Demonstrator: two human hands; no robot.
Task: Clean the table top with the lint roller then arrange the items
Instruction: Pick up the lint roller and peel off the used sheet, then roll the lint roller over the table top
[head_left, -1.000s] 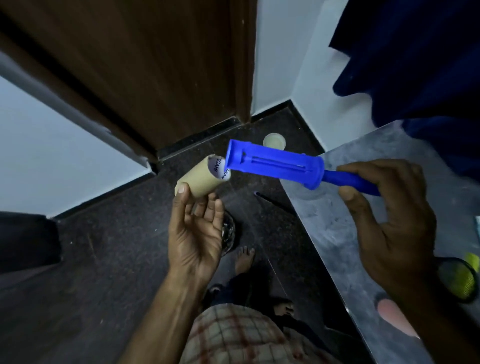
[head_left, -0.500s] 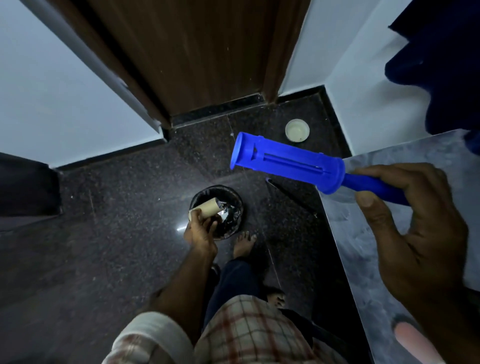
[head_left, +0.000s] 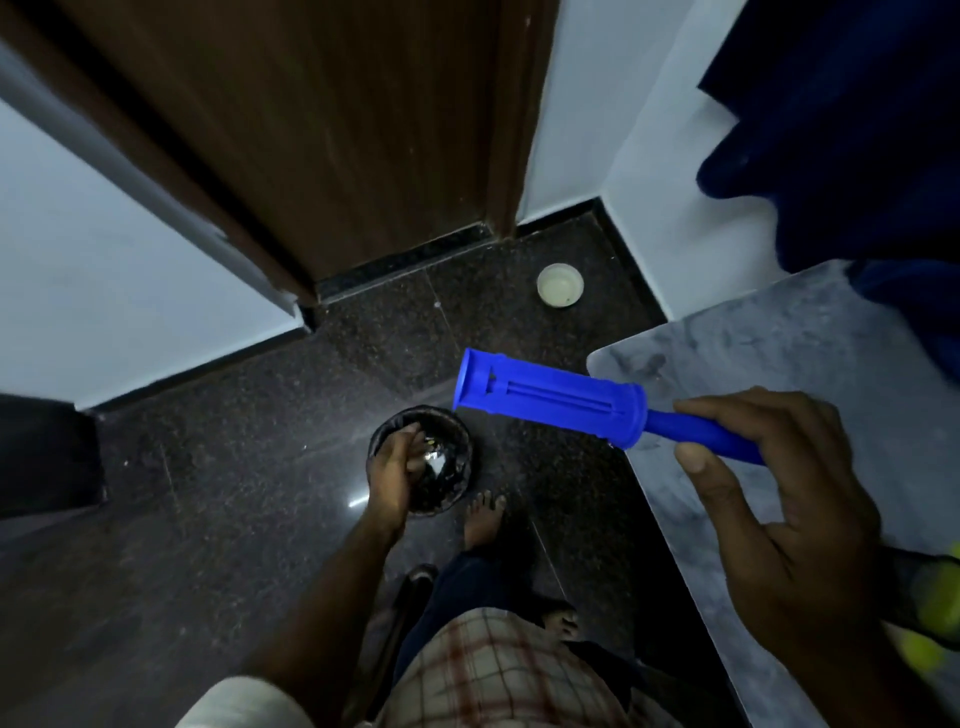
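Observation:
The blue lint roller (head_left: 550, 402) has a bare plastic barrel with no paper roll on it. My right hand (head_left: 779, 519) grips its handle and holds it level over the corner of the grey marbled table top (head_left: 753, 353), barrel pointing left. My left hand (head_left: 395, 467) reaches down to the floor, its fingers curled inside the small black bin (head_left: 452, 467). The cardboard roll core is not visible; whether those fingers still hold it is hidden.
A white round lid (head_left: 560, 285) lies on the dark floor near the wall corner. A brown door (head_left: 337, 130) stands behind the bin. Dark blue cloth (head_left: 857, 130) hangs over the table's far side. A yellow-green object (head_left: 935, 608) sits at the table's right edge. My bare foot (head_left: 483, 519) is beside the bin.
My left hand carried the cardboard core from the roller's tip down into the bin, where the core is now out of sight. The roller stayed in my right hand.

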